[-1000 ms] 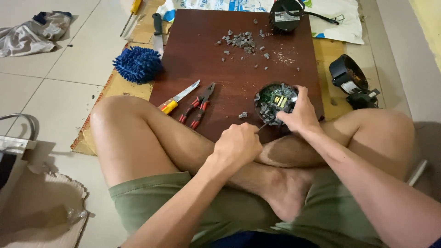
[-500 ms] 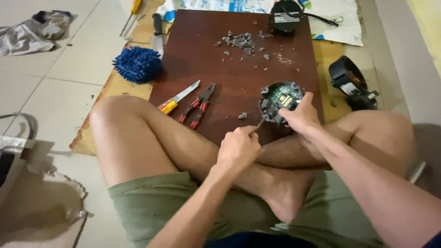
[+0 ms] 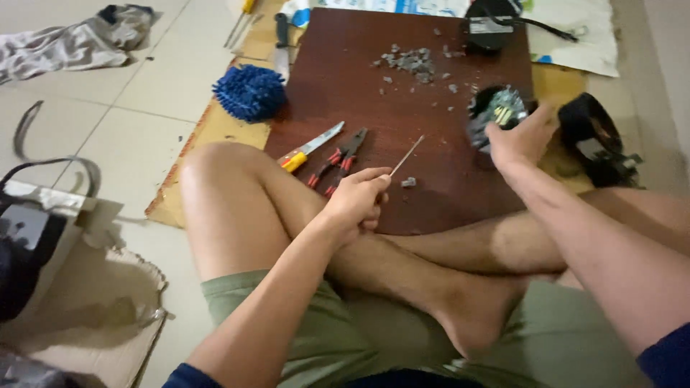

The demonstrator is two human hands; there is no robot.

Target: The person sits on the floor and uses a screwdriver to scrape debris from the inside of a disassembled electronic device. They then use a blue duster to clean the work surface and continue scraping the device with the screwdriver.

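From the head view, your left hand (image 3: 357, 201) rests over your crossed legs at the near edge of the dark brown board (image 3: 374, 93), its fingers (image 3: 374, 176) pinched around the handle end of a thin metal probe (image 3: 407, 155) that slants up and to the right above the board. Your right hand (image 3: 521, 140) is out at the board's right edge, fingers closed on a round black device (image 3: 496, 111) with its circuit board showing, held tilted just above the surface. A small grey fragment (image 3: 409, 182) lies just beside the probe hand. To the left of that hand lie red-handled pliers (image 3: 338, 162) and, just beyond them, a knife with a yellow and red handle (image 3: 310, 147). A heap of grey debris (image 3: 411, 61) sits farther up the board. A fuzzy blue duster head (image 3: 249, 92) lies off the board's left edge, and a black ring-shaped housing (image 3: 593, 136) sits to the right of the device.
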